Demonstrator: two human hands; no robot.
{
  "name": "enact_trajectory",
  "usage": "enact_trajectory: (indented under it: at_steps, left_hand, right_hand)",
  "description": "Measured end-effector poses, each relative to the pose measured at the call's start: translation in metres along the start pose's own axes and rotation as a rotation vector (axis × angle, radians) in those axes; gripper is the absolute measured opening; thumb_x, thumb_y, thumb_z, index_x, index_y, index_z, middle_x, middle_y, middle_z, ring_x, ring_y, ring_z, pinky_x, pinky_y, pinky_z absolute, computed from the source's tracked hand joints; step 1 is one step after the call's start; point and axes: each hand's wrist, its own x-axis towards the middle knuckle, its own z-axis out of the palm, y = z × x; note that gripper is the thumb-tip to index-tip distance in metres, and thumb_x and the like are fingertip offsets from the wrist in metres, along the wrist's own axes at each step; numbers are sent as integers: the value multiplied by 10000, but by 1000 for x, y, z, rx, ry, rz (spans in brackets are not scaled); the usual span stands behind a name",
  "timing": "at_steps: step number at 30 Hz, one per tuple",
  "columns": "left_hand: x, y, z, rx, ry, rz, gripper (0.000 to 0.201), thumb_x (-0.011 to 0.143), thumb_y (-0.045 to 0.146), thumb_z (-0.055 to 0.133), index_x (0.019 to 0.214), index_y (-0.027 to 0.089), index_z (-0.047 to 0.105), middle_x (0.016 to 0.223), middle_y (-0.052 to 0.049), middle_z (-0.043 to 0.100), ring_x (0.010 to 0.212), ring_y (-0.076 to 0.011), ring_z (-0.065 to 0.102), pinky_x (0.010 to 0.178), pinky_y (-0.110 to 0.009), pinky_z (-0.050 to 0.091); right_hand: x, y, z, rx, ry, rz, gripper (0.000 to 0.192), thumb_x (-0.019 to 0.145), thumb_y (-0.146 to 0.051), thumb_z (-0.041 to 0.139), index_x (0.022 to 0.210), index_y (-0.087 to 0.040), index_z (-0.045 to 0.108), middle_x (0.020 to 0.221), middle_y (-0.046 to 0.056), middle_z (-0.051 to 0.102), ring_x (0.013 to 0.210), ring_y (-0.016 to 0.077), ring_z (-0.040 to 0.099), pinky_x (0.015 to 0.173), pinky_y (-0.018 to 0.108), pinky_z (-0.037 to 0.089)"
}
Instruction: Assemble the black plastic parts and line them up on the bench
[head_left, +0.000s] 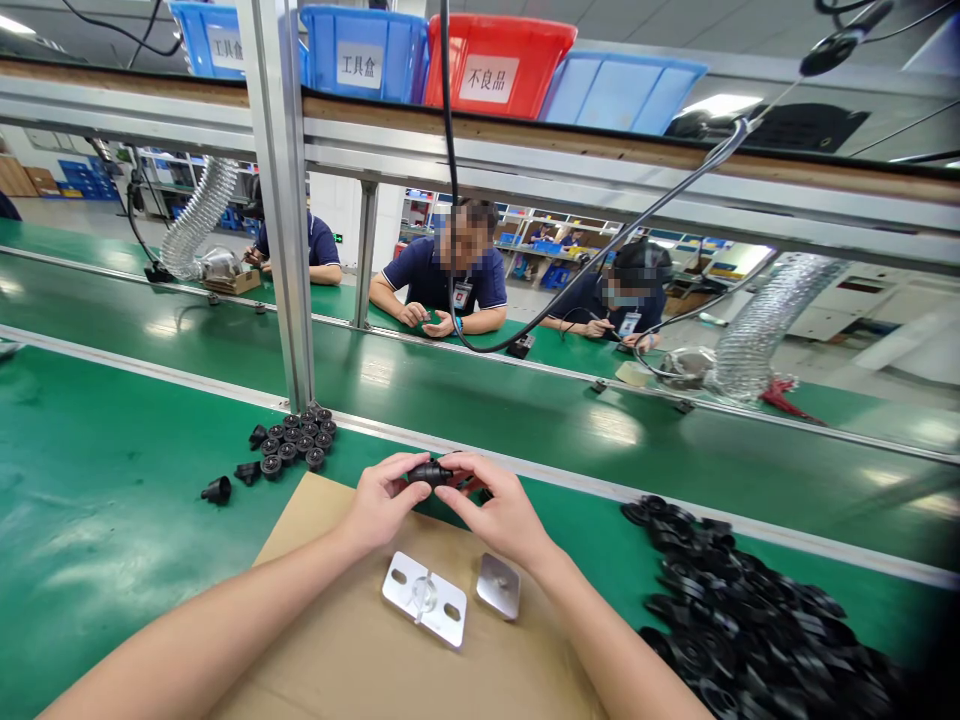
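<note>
Between the fingertips of my left hand (386, 500) and my right hand (491, 500) is a small round black plastic part (429, 473). Both hands are closed on it, above the far edge of a brown cardboard sheet (322, 620). Below them on the cardboard lies a silver metal plate (442, 612) with two slots and a round recess in its middle. A smaller square metal block (498, 586) sits just to its right, under my right wrist. Another bit of black shows behind my right fingers, mostly hidden.
Several black cup-shaped parts (300, 440) stand grouped at the left, a few lying apart. A large heap of black parts (720, 600) covers the right side. Beyond a metal rail runs a green conveyor belt (480, 385); a metal post (277, 200) rises at left. Co-workers (450, 270) sit opposite.
</note>
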Motion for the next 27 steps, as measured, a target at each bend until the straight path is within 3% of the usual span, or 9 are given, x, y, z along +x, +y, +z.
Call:
enact_trajectory:
  at_steps: [7, 14, 22, 27]
  left_hand:
    - [-1, 1, 0, -12, -20, -34, 341, 838, 251, 787, 1174, 191, 803, 1186, -125, 768, 1108, -286, 721, 950, -420, 632]
    - [-3, 0, -1, 56, -54, -32, 329, 837, 236, 779, 1163, 212, 811, 1182, -116, 770, 1111, -282, 712, 977, -425, 607]
    - [-2, -2, -2, 10, -86, -82, 350, 816, 225, 781, 1164, 198, 812, 1170, -120, 776, 1083, -288, 721, 937, -417, 616]
    - [-3, 0, -1, 15, -99, -40, 342, 833, 216, 775, 1173, 213, 811, 1165, -114, 776, 1092, -281, 714, 940, -403, 605]
  right_hand:
    - [0, -1, -7, -116, -66, -46, 250, 958, -304, 684, 1207, -273, 692, 1160, 80, 758, 875, 230, 722, 726, 365, 604]
    - [0, 0, -17, -372, -182, -275, 271, 1002, -282, 630, 1267, -254, 677, 1147, 101, 776, 993, 270, 733, 849, 426, 599]
    - [1, 9, -20, -492, -192, -429, 349, 1052, -143, 459, 1294, -261, 681, 1207, 115, 741, 1076, 263, 695, 828, 411, 595]
    - [0, 6, -18, -503, -208, -348, 263, 1042, -242, 548, 1277, -210, 664, 1098, 120, 766, 959, 271, 703, 776, 399, 569]
